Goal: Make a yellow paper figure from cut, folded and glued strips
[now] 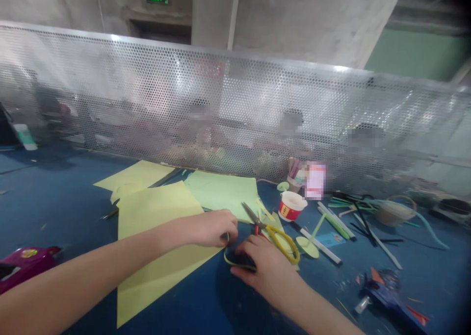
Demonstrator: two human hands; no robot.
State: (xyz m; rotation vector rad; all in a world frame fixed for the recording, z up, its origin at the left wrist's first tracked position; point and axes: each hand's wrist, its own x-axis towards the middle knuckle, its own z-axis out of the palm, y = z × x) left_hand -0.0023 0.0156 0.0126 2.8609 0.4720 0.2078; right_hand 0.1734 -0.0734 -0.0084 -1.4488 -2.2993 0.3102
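My left hand reaches over a large pale yellow paper sheet, its fingers pinched on the far end of a curved pale paper strip. From the right, my right hand curls its fingers and thumb about the near side of that strip, which bends into a loop between the hands. Its inner part is dark, and my fingers hide some of it. Just beyond my right hand lie scissors with yellow handles, blades apart. A green paper sheet spreads behind my left hand.
A red-and-white paper cup and a lit phone stand behind the scissors. Markers, a paper disc with stem and pipe cleaners lie right. A blue tool is front right, a purple one left. Perforated metal panel behind.
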